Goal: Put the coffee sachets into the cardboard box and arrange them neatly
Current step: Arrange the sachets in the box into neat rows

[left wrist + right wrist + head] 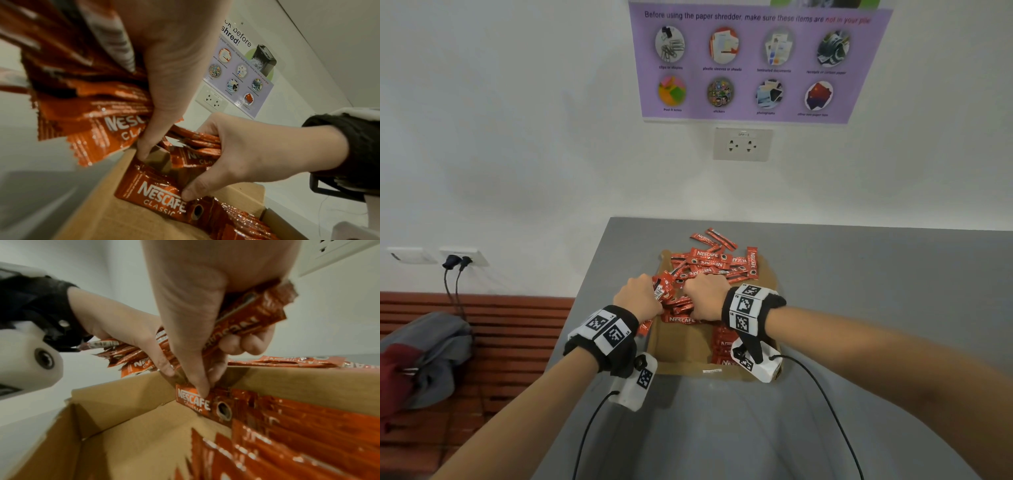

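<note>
Two hands work at the far end of the cardboard box [681, 356], each closed around its own bundle of red Nescafé coffee sachets. The left hand [637, 297] clamps a fanned bundle [88, 100] whose ends splay out over the box's left wall, while its thumb reaches down toward a single sachet [156, 196] standing against the inner wall. The right hand [705, 295] grips a smaller bunch [246, 321] and pins that same sachet with its thumb. The hands sit just beside each other, nearly touching.

A row of sachets [308, 434] already stands packed along the box's right side; a loose heap [714, 262] lies over the far end of the box and spills onto the grey surface [876, 291].

The likely trouble is the left bundle: it is fanned rather than squared, so lowering it as it is could leave sachets crossing or catching on the wall. Slick wrappers may also slide out of either grip, and easing the thumbs off could let the standing sachet tip flat.
</note>
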The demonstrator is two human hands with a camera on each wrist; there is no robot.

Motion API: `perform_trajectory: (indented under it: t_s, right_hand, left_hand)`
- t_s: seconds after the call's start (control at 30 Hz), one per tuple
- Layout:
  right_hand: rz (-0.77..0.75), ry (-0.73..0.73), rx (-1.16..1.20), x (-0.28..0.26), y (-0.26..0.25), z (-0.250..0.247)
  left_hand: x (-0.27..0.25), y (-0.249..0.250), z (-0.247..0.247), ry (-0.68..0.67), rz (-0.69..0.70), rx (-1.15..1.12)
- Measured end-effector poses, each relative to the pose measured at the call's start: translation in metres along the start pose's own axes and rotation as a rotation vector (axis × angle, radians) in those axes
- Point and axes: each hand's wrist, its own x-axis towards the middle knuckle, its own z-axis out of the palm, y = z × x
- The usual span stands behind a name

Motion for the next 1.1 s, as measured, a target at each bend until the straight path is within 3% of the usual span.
perform_trajectory:
  t_s: [0.53,1.1]
  right_hand:
    - [-0.018,-0.109,0.082,0.01,0.003,-0.002]
    - [-0.03,-0.071,0.053,0.01,0.004,-0.001]
  left_hand:
    - [0.001,-0.001,0.001,0.007,-0.026,0.01]
    - [-0.003,0.002,-0.004,-0.019,-0.017,-0.011]
